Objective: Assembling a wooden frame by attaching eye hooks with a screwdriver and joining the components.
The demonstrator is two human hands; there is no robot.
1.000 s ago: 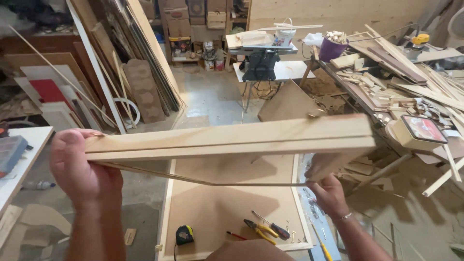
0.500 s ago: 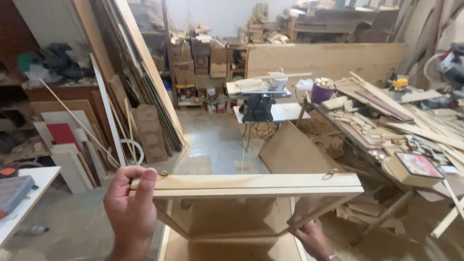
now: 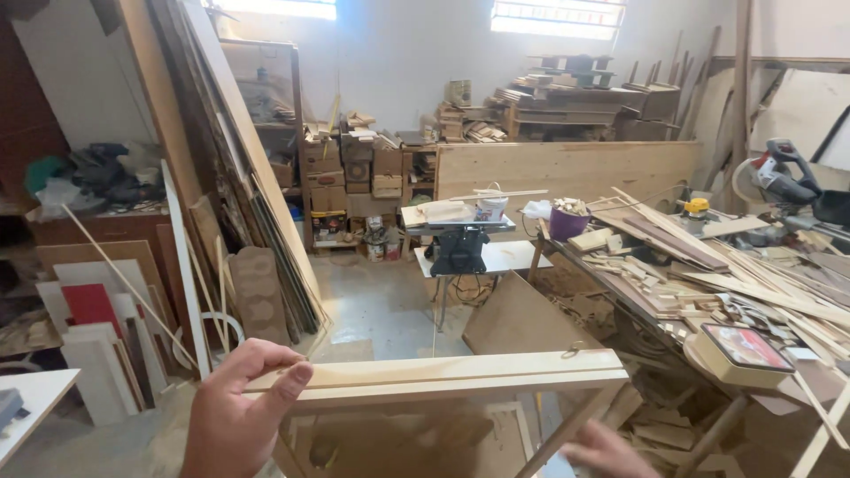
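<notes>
I hold a light wooden frame [image 3: 443, 376] in front of me, its top rail running level across the lower part of the view, with a small metal hook near its right end. My left hand [image 3: 235, 412] grips the left end of that rail, thumb and fingers wrapped over it. My right hand [image 3: 606, 451] is low at the bottom edge, blurred, at the frame's right side piece; its grip on the piece cannot be made out. Through the frame I see brown board below.
A cluttered workbench [image 3: 708, 292] with wood offcuts and a red-lidded tin [image 3: 739, 352] stands at right. A small machine table [image 3: 460, 243] stands ahead. Boards lean at left [image 3: 221, 177]. Stacked boxes [image 3: 354, 177] and a long panel [image 3: 567, 168] line the back wall.
The view has tilted upward, so the frame and both hands sit lower in view. My right hand has sunk to the bottom edge. The left hand stays on the rail's left end.
</notes>
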